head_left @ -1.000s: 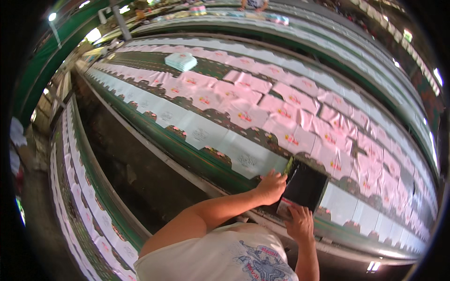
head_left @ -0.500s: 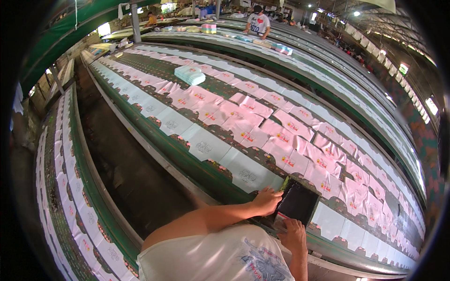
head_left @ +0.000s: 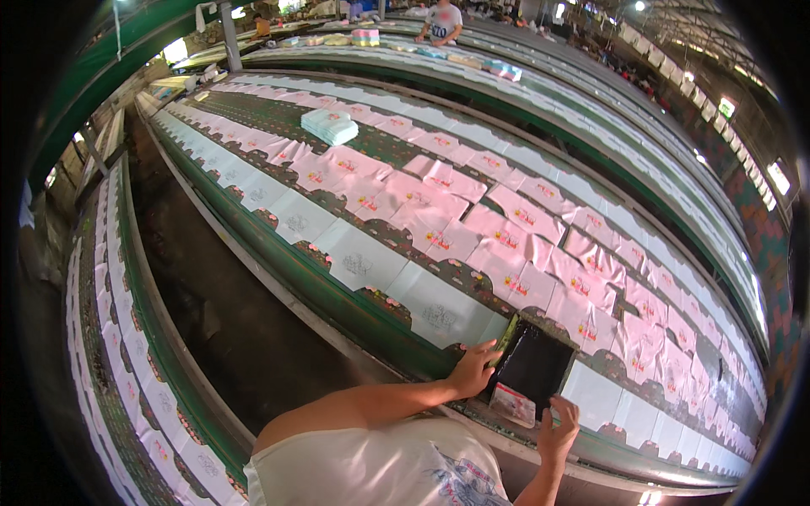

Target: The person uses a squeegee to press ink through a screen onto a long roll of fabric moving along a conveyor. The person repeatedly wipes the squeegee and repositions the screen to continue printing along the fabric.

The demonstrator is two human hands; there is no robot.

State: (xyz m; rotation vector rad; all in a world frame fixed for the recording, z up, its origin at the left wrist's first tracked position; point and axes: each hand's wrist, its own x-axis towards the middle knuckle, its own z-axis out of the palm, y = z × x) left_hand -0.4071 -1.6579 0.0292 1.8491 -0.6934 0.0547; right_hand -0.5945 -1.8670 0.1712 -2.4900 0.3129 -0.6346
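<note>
A dark screen-printing frame [head_left: 542, 339] lies over the pale cloth row at the near edge of the long table. Its inside is black, and a yellow-green strip runs along its left rim. Across the near end of the frame rests a squeegee [head_left: 513, 406] with a pale, red-smeared face, held by neither hand. My left hand [head_left: 472, 373] grips the left rim, fingers bent over it. At the near right corner my right hand [head_left: 558, 428] has its fingers curled around the rim. Pale blue cloth pieces [head_left: 439, 314] with grey line prints lie to the left of the frame.
Pink cloth pieces [head_left: 498, 244] with red and yellow prints cover the table's middle, some wrinkled. A folded light-blue stack [head_left: 329, 126] sits farther back. A dark aisle [head_left: 228, 312] runs along the left, beside another cloth-covered table [head_left: 126, 337]. Another person [head_left: 440, 24] stands at a far table.
My right hand has left the squeegee and moved right to the frame's near corner. The squeegee now rests at the near end. My left hand has shifted slightly down along the left rim.
</note>
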